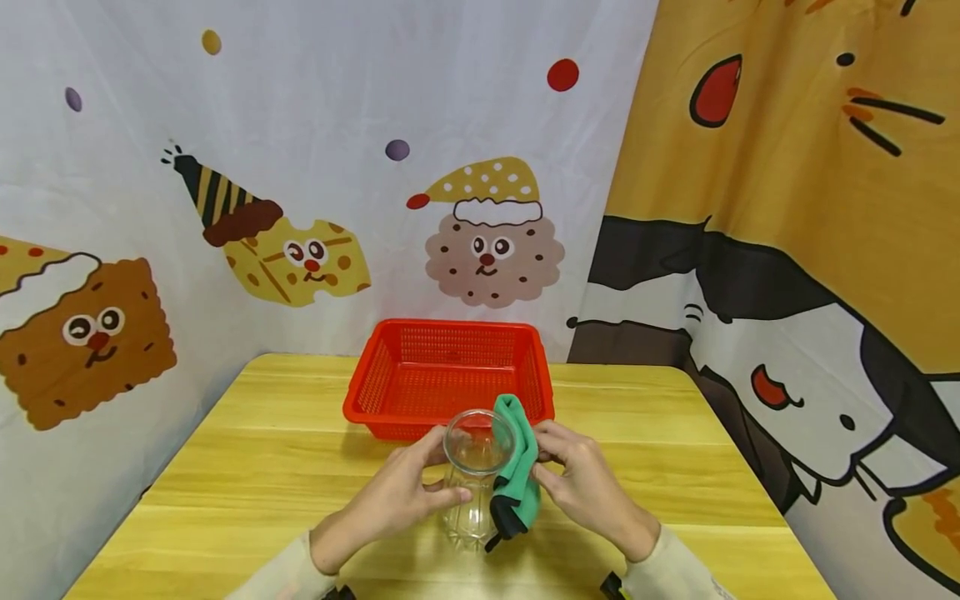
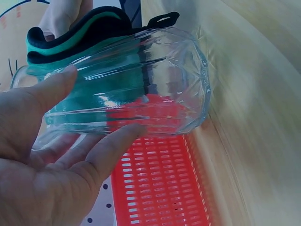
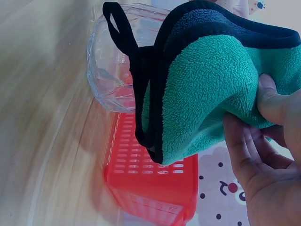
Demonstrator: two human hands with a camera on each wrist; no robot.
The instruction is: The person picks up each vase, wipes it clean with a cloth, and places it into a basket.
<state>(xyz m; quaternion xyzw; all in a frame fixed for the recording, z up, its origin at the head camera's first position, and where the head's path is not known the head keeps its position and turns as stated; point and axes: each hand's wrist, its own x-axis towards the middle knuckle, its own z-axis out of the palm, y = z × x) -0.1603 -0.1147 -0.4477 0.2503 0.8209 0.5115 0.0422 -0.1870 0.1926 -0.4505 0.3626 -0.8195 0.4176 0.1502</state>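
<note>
A clear ribbed glass vase (image 1: 468,508) stands roughly upright in front of me, its round mouth facing up. My left hand (image 1: 408,487) holds it from the left, thumb on the near side and fingers round the far side. In the left wrist view the glass vase (image 2: 164,80) shows its faceted base close to the table; I cannot tell if they touch. My right hand (image 1: 581,475) pinches a folded green towel (image 1: 517,467) with black edging, which lies along the vase's right side. A black hanging loop (image 3: 120,28) sticks out from the towel (image 3: 202,80) in the right wrist view.
Behind the vase, a red perforated plastic basket (image 1: 450,425) stands on the light wooden table (image 1: 300,442). Cartoon-printed curtains (image 1: 315,100) hang behind the table and along its sides.
</note>
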